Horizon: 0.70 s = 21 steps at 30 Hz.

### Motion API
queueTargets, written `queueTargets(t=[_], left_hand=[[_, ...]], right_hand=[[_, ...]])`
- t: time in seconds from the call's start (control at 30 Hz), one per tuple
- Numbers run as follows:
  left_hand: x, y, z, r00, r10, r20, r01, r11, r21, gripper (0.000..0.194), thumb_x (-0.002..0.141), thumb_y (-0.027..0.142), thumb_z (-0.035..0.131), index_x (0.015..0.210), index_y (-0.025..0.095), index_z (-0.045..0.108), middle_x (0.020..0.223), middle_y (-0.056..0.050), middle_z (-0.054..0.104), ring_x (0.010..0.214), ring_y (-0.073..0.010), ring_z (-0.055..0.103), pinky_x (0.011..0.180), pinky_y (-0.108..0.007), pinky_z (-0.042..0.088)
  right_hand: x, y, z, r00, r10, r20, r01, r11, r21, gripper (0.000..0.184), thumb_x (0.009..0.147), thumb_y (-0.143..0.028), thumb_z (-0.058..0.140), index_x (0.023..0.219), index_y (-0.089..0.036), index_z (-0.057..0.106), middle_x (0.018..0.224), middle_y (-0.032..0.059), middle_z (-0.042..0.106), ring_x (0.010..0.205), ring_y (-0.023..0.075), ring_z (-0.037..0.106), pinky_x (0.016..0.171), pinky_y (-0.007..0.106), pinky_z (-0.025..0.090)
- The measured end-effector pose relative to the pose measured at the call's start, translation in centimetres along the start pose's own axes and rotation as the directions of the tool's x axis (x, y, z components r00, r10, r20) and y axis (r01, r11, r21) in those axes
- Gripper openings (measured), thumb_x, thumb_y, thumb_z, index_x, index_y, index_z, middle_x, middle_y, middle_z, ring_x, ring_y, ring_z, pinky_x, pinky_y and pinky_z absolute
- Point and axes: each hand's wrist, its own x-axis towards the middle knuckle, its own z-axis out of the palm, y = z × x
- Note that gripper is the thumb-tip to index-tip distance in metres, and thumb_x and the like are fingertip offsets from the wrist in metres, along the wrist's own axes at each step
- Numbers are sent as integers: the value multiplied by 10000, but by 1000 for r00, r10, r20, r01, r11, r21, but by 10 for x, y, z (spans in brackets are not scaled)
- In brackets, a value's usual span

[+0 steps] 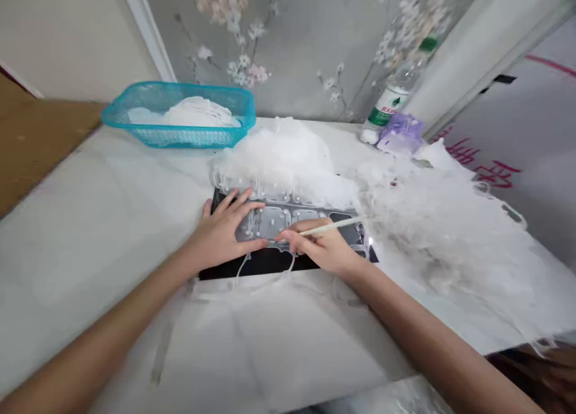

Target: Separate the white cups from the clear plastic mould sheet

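- Nearest, below the fingers of both hands, lies a bare stretch of white table (270,330), and thin translucent strands (240,267) loop toward it over a flat black mat (265,264).
- The right hand (328,246) has its thumb and fingers pinching a slender pale stick (344,223), which slants up and out to the right of the fingertips; whether its working end touches anything is hidden by the grip.
- The left hand (220,231) lies palm down, fingers spread and thumb stretched out near the right fingertips.
- Under the left fingers and just beside the right ones is a translucent moulded plastic sheet (272,221) with rounded, panel-like outlines, lying on the black mat; part of the dark surface shows through an opening to the right, beyond the stick.
- Past the fingertips of both hands, a heap of thin white pieces (288,153) rests against and over the far part of the sheet.
- Right of the right fingers, well apart, spreads a tangled pile of translucent scraps (450,234).
- Farther, beyond and left of the left fingers, stands a blue plastic basket (180,139) holding white pieces (200,111).
- Beyond and right of the right fingers, a green-capped clear bottle (391,105) tilts in view, beside a purple packet (402,132).
- Farthest beyond the fingers is grey floral wallpaper (306,42).
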Motion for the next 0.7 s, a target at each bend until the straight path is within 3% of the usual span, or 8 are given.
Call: queueTargets(t=[0.3, 0.47, 0.57, 0.7], left_hand=[[2, -1, -4, 999, -17, 47, 18, 1000, -21, 681, 762, 679, 437, 1346, 335, 365, 1534, 19, 92, 1403, -285, 93, 1048, -632, 115], [3, -1, -3, 998, -19, 55, 20, 1000, -14, 681, 757, 682, 440, 1345, 350, 351, 1534, 35, 89, 1406, -270, 86, 1055, -623, 114], [4, 0, -4, 998, -23, 57, 25, 999, -23, 691, 749, 684, 450, 1344, 347, 356, 1535, 34, 89, 1404, -282, 88, 1055, -627, 111], [5, 1, -5, 997, -26, 67, 28, 999, -40, 713, 737, 699, 451, 1348, 343, 358, 1535, 28, 92, 1404, -289, 83, 1057, -626, 106]], right_hand=[[-1, 0, 1, 1000, 24, 20, -25, 998, 57, 346, 901, -347, 480, 668, -112, 583, 642, 38, 590, 503, 64, 490, 479, 173, 412], [1, -7, -11, 990, -19, 138, 15, 999, 31, 331, 908, -331, 479, 747, -90, 638, 648, 45, 573, 531, 66, 499, 510, 173, 428], [2, -10, -22, 976, 83, 201, -91, 995, 31, 367, 899, -379, 486, 741, -89, 646, 630, 43, 563, 515, 70, 501, 474, 170, 425], [0, -8, -34, 971, 216, 104, -215, 976, -24, 357, 886, -407, 496, 846, -101, 675, 600, 28, 561, 487, 75, 495, 432, 167, 416]])
